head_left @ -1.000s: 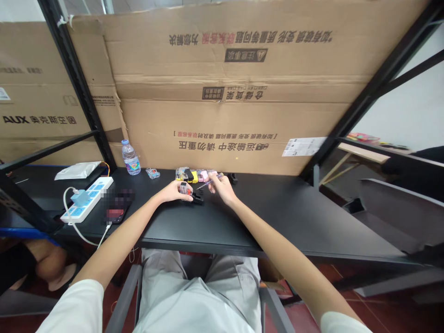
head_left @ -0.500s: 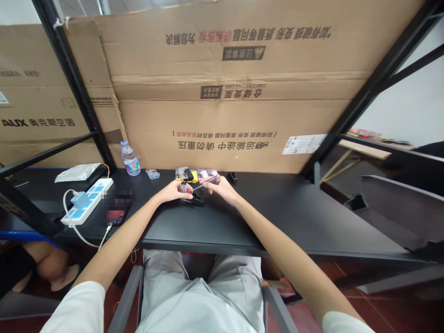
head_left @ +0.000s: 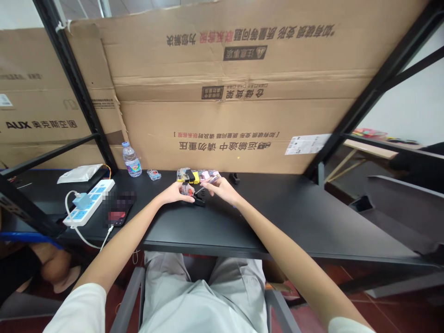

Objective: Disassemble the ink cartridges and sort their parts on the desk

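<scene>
My left hand is closed around a small clear part with red and black inside, too small to name. In my right hand is a screwdriver, pinched between the fingers, its thin shaft slanting down left to the clear part. Below the fingers of my left hand lies a black plastic piece. Tiny dark bits rest on the table between my hands. Just beyond them sits a row of small yellow, black, pink and clear pieces.
On the black table stand a water bottle, a small clear packet and a black part. A white power strip and a phone with a cable lie left. Cardboard walls the back. Another person's leg shows lower left.
The screwdriver's tip has shifted slightly against the clear part, and my right hand has turned a little. My left hand keeps its hold. The whole view has moved slightly.
</scene>
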### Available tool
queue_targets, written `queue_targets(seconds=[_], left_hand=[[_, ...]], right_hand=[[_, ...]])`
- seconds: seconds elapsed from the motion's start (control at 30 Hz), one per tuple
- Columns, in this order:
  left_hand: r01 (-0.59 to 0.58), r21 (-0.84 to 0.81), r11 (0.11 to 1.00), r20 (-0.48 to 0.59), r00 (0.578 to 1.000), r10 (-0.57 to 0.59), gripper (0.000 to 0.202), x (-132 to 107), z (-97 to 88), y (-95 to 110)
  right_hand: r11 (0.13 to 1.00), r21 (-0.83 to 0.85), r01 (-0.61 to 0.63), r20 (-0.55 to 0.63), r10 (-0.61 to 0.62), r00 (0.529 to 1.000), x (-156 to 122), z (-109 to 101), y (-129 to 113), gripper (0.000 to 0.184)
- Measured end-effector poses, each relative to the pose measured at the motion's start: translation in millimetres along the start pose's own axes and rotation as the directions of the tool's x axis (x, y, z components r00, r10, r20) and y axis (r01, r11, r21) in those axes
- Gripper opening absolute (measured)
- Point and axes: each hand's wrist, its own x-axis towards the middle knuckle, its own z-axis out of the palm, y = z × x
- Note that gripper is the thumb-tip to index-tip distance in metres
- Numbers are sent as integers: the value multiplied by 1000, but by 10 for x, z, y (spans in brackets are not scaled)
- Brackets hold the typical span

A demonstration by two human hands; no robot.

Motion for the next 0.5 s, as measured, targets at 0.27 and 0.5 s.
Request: queue_targets(seconds=[0.27,0.5], left_hand=[[2,24,1000,17,1000,-2,47,-19,13,26],[-33,64,997,2,999,33,50,-13,26,-6]], right_hand=[[1000,-8,28,47,-27,999,40,-2,143,23],[998,53,17,74,-21,997,24,3,87,33]])
